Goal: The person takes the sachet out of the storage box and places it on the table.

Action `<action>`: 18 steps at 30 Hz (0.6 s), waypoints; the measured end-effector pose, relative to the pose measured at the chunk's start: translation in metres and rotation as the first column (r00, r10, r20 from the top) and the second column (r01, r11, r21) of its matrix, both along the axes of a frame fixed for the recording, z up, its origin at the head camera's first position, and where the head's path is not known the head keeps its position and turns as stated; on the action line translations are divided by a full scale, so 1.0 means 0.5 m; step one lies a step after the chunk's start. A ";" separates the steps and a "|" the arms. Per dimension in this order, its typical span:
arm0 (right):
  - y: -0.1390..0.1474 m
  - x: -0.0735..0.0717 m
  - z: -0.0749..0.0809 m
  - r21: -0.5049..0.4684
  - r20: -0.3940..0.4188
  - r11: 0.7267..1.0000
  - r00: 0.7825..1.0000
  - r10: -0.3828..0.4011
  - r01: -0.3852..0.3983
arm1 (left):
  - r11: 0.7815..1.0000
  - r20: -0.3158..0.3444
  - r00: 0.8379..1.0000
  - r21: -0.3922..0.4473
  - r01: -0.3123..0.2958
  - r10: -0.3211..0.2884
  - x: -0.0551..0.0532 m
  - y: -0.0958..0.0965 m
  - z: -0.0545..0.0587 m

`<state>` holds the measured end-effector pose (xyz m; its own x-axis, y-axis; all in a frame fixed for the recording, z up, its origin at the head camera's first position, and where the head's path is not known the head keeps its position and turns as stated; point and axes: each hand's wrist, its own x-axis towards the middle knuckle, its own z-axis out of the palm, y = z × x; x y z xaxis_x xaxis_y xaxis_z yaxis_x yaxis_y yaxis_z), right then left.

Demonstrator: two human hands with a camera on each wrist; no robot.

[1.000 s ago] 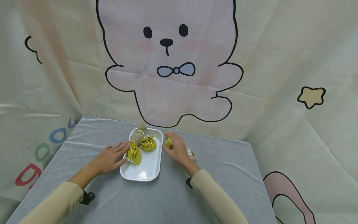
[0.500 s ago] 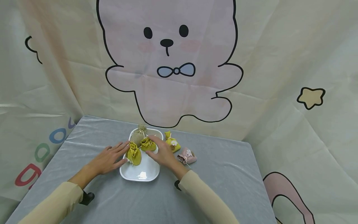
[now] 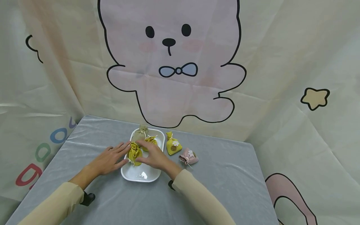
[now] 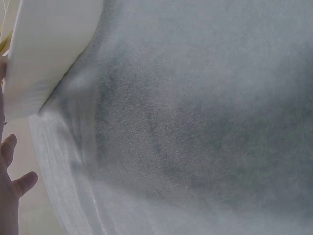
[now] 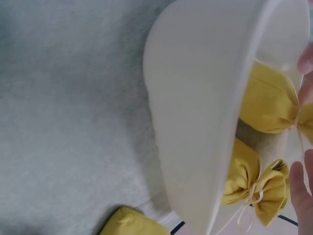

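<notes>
One white rounded-rectangular tray (image 3: 130,175), glossy, on a desk (image 3: 109,200) dressed in grey cloth. Contents: three drawstring pouches.

Front item, nearest the work: yellow fabric pouch with gathered neck (image 3: 135,154), inside the tray against its left side. Behind it: olive-beige fabric pouch with pale cord (image 3: 139,135), at the far left corner. Third: yellow fabric pouch with cord bow (image 3: 152,140), right of the olive-beige one and partly hidden by fingers in the head view.

Outside the tray, to its right: yellow fabric pouch with white flower (image 3: 171,147); nearer the viewer, pink fabric pouch with white flower (image 3: 187,157).

Right hand (image 3: 154,157): over the tray, grip spread, thumb apart from fingers. The front pouch lies just beyond the fingertips, roughly in line with the gap; contact cannot be told.

Left hand (image 3: 111,160): grip flat, fingers extended to the tray's left rim, just beside the front pouch; whether it touches that pouch cannot be told.

Step in hand, as judged: a reach for the front pouch, the left hand seemingly steadying the tray. Next move, as judged: calls for thumb and fingers centred on either side of the pouch before any pinch.
</notes>
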<state>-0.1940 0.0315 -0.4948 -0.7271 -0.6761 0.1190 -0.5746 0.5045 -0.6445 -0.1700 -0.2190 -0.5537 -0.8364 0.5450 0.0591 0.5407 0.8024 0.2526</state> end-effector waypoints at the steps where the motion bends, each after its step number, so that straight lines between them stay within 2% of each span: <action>1: -0.003 0.000 0.000 -0.002 0.006 1.000 1.000 0.007 -0.007 | 1.000 -0.002 1.000 -0.001 0.001 -0.001 0.000 0.000 0.000; 10: -0.025 -0.001 -0.004 0.026 0.036 1.000 0.999 -0.002 0.001 | 1.000 -0.007 1.000 -0.003 0.002 -0.002 -0.001 0.000 0.003; 18: -0.042 -0.006 -0.014 0.091 -0.002 0.996 1.000 -0.017 0.017 | 1.000 -0.013 1.000 -0.001 0.004 -0.004 -0.001 0.000 0.003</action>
<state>-0.1972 0.0106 -0.5020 -0.7384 -0.6719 0.0584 -0.5663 0.5707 -0.5947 -0.1705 -0.2191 -0.5522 -0.8336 0.5480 0.0692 0.5467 0.8007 0.2450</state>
